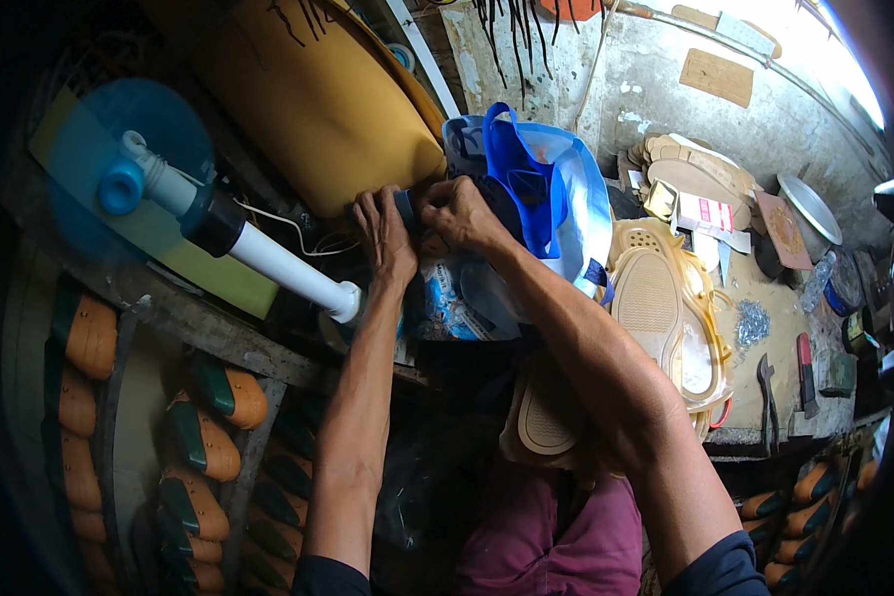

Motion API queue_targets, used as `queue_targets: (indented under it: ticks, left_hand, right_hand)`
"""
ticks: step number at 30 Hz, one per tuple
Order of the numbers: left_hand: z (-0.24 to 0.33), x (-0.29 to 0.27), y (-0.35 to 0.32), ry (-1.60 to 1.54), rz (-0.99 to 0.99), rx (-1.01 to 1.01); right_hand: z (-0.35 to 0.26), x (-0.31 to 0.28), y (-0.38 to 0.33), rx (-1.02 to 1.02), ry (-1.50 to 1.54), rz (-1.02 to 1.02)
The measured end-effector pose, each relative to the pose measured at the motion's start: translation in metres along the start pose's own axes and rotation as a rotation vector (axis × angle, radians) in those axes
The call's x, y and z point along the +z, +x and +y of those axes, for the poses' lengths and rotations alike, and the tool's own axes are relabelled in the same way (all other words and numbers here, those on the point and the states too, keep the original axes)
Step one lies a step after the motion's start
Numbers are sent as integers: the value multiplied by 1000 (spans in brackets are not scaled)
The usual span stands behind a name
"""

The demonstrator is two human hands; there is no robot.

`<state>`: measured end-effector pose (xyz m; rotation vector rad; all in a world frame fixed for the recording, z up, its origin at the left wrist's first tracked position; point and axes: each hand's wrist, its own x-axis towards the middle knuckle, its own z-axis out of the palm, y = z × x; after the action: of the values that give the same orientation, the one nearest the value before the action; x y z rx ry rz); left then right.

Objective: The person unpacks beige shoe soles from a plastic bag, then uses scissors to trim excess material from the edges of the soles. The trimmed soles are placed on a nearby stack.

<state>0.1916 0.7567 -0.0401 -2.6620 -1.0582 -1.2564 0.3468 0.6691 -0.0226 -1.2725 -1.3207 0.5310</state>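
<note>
Both arms reach forward to the back of the bench. My left hand (382, 236) is closed around a small dark blue, round-edged thing (404, 208), whose kind I cannot make out. Close beside it, my right hand (461, 216) has its fingers pinched together; what they hold is hidden. Right of my hands stands a light blue and white bag (584, 204) with dark blue handles (536, 189). Below my wrists lies a blue and white printed plastic packet (449, 303). A large yellow-tan rolled sheet (323, 109) rises behind my left hand.
A white pipe (293, 275) with a blurred blue fan (129, 179) crosses the left. Shoe soles (651, 293), a heap of nails (752, 323), pincers (768, 397) and a red-handled knife (807, 372) lie at right. Orange and green shoe lasts (204, 437) fill racks below.
</note>
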Motion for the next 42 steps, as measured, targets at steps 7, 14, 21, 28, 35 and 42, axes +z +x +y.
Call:
queue_targets:
  ticks: [7, 14, 21, 28, 35, 42]
  left_hand:
    - [-2, 3, 0, -145, 40, -71]
    - [-10, 10, -4, -428, 57, -69]
    - [-3, 16, -7, -397, 80, -126]
    - [-3, 22, -1, -338, 76, -136]
    - [12, 5, 2, 23, 31, -125]
    - [11, 3, 2, 88, -30, -132]
  right_hand:
    - [8, 4, 4, 53, 258, 7]
    - [1, 9, 1, 101, 343, 44]
    - [-3, 7, 2, 105, 219, 26]
    - [2, 7, 3, 82, 225, 41]
    - [-3, 10, 1, 21, 55, 142]
    - [-2, 7, 1, 135, 23, 119]
